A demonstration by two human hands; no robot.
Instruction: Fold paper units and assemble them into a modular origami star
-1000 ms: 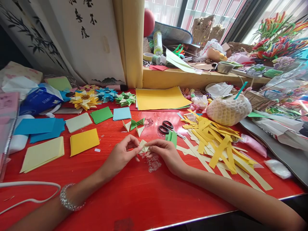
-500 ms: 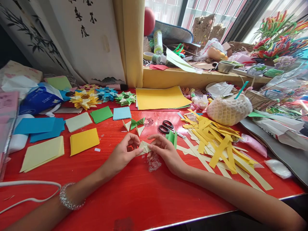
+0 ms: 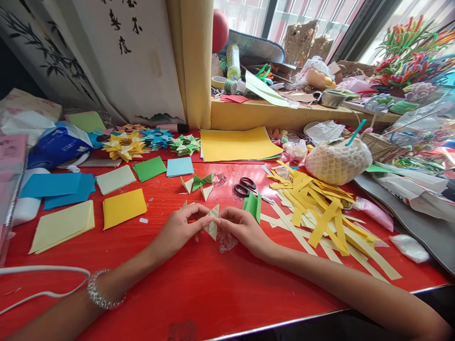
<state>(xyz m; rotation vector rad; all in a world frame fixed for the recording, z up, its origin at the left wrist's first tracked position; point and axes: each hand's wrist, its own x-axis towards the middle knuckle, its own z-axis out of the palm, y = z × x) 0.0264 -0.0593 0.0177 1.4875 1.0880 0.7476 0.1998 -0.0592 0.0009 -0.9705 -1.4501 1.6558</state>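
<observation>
Both hands met just in front of the black scissors (image 3: 245,187) on the red counter (image 3: 199,293). The left hand (image 3: 181,227) and right hand (image 3: 241,228) each pinched one side of a pale folded paper piece (image 3: 212,222), held upright between their fingertips. Yellow paper strips (image 3: 320,213) lay right of the scissors.

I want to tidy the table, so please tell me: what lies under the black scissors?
The black scissors lie on the bare red table. Their blade tips reach toward the yellow paper strips; whether they go under the folded green paper is unclear.
</observation>
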